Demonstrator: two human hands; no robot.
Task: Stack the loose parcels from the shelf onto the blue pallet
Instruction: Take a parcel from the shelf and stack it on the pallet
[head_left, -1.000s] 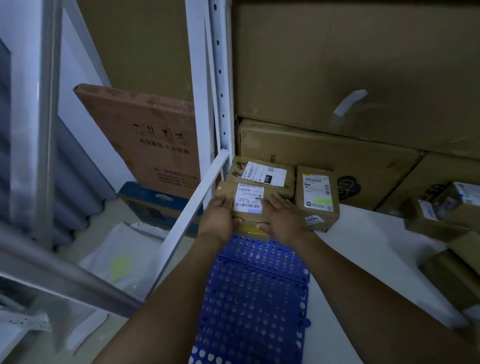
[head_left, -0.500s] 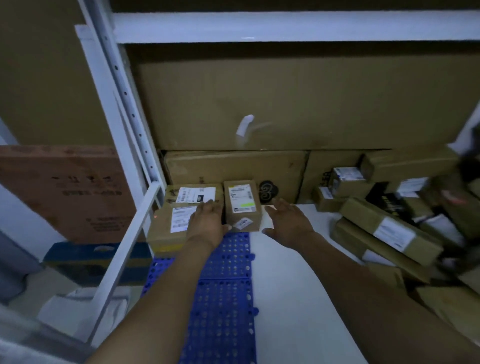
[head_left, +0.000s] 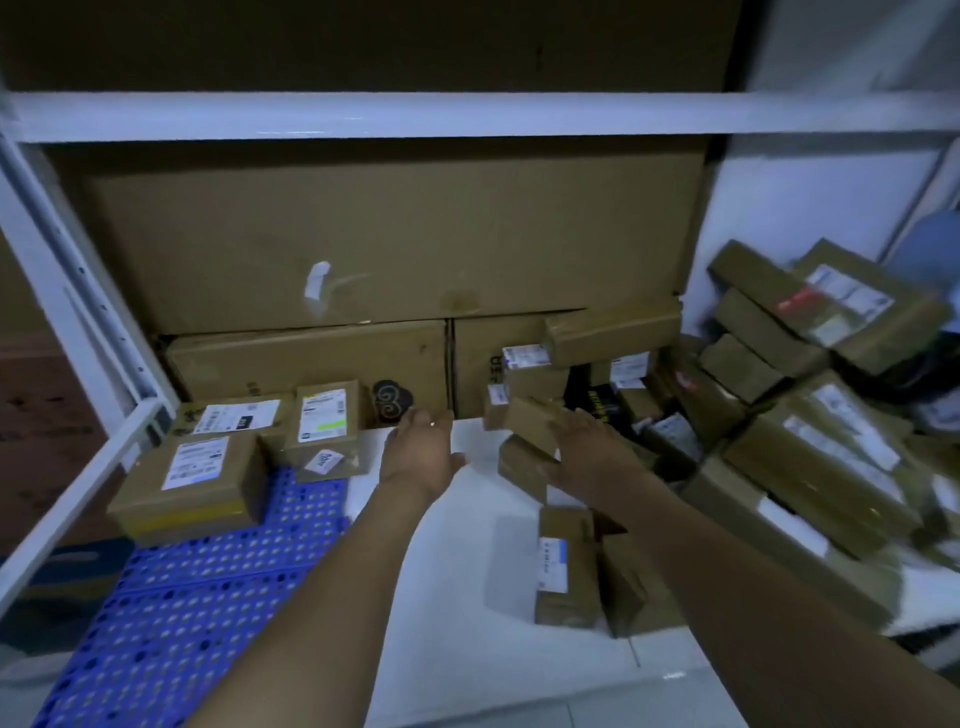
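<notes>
The left hand (head_left: 423, 452) is stretched forward over the white shelf (head_left: 467, 597), fingers straight and a little spread, holding nothing. The right hand (head_left: 592, 449) reaches out beside it, also flat and loose, with nothing in its hold. Its fingertips are at a small parcel (head_left: 527, 415), but blur hides whether they touch. A second small parcel (head_left: 522, 462) lies just below that hand.

A strip of bare shelf runs between the two hands and widens toward the person, between the forearms. To the left of the left hand the blue pallet (head_left: 208, 597) lies on the shelf, its right edge meeting the left forearm. The near part of the pallet is bare.

Three labelled parcels sit at the pallet's far end:
- a flat parcel (head_left: 192, 478) is at the left edge;
- a back parcel (head_left: 234, 418) is behind it;
- a taller parcel (head_left: 324, 431) is nearest the left hand, just apart from it.

To the right of the right hand a loose heap (head_left: 805, 415) of parcels fills the shelf to its right edge, too jumbled to count. Two near parcels (head_left: 563, 566) stand by the inner side of the right forearm. Beyond both hands three big cartons (head_left: 389, 239) wall off the back. A white beam (head_left: 467, 114) crosses above them.
</notes>
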